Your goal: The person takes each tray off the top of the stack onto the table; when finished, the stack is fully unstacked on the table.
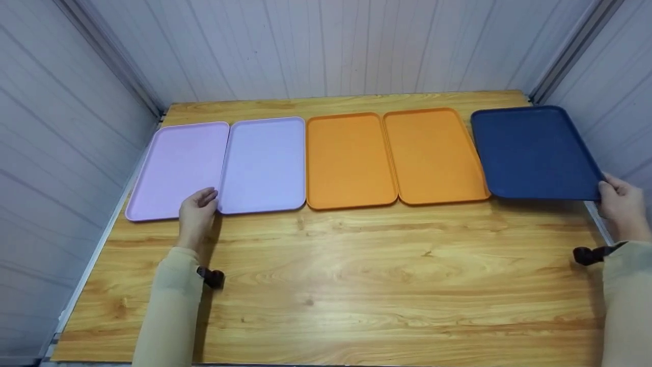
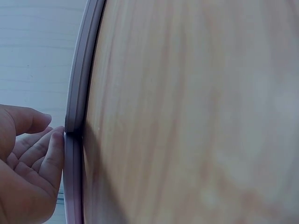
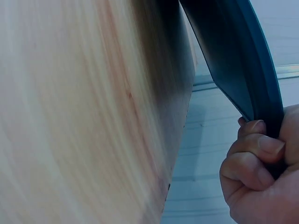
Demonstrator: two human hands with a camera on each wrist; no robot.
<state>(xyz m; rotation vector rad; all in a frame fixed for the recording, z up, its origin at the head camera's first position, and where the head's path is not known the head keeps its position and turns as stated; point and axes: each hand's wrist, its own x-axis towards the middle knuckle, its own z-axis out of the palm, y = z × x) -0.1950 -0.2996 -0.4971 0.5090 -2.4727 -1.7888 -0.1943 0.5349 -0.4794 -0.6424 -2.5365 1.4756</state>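
Observation:
At the right, my right hand point(image 1: 622, 206) grips the near right corner of a dark blue tray point(image 1: 535, 153), thumb on top. The right wrist view shows the fingers point(image 3: 247, 163) curled under the rim, and that corner of the blue tray point(image 3: 233, 60) is raised off the table. My left hand point(image 1: 196, 214) is at the near edge where a pink tray point(image 1: 178, 163) meets a lilac tray point(image 1: 265, 163). In the left wrist view its loosely bent fingers point(image 2: 51, 158) are against the tray rims, gripping nothing.
Two orange trays point(image 1: 351, 163) lie flat side by side between the lilac and blue trays. All are on a wooden table point(image 1: 356, 285). Pale panels point(image 1: 316, 46) wall the table at the back and both sides, and the blue tray's raised corner is close to the right wall.

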